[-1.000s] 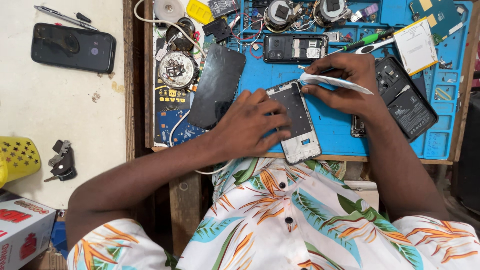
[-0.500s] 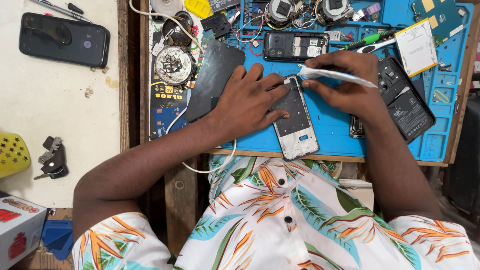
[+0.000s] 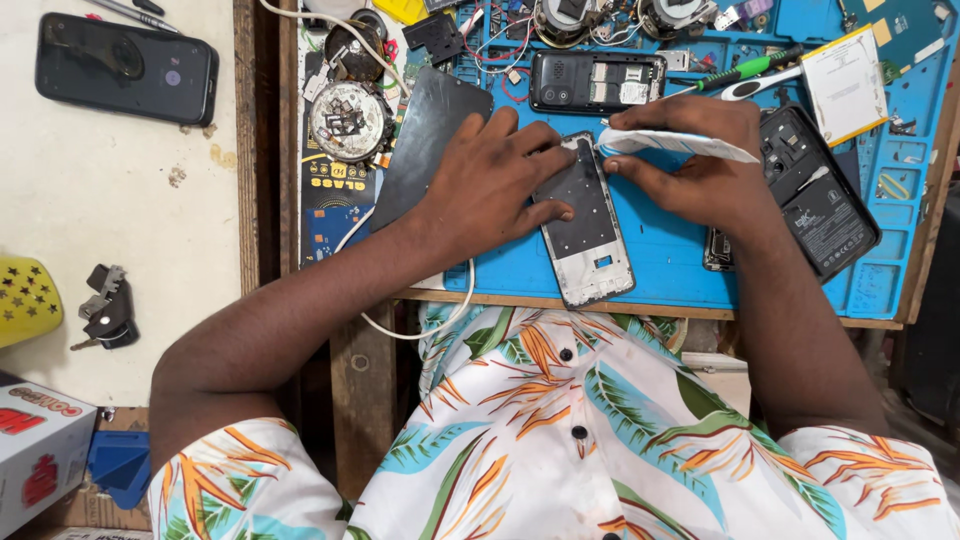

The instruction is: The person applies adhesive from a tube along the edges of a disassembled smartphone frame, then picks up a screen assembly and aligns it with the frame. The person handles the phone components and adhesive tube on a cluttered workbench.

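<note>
Left hand: my left hand lies flat, fingers spread, pressing down on the upper left part of the phone frame; it grips nothing, only pins.
Right hand: my right hand is closed around a white plastic tool, thumb under, fingers over the top; the tool's left end sits at the frame's top right edge.
Hands, relation: close together, fingertips nearly meeting over the top of the frame; whether they touch, I cannot tell.
Phone frame: silver-edged, dark inside, lying flat and slightly tilted on the blue work mat, its lower end near the mat's front edge.
Left of frame: a black back panel lies partly under my left wrist; beside it a round tin of small parts.
Above frame: an opened phone body lying sideways.
Right of frame: another opened phone, partly under my right wrist; a white battery behind it.
Far left: a black phone on the pale table, well apart from the mat; keys nearer me.
Cable: a white cable loops off the mat's front edge.
</note>
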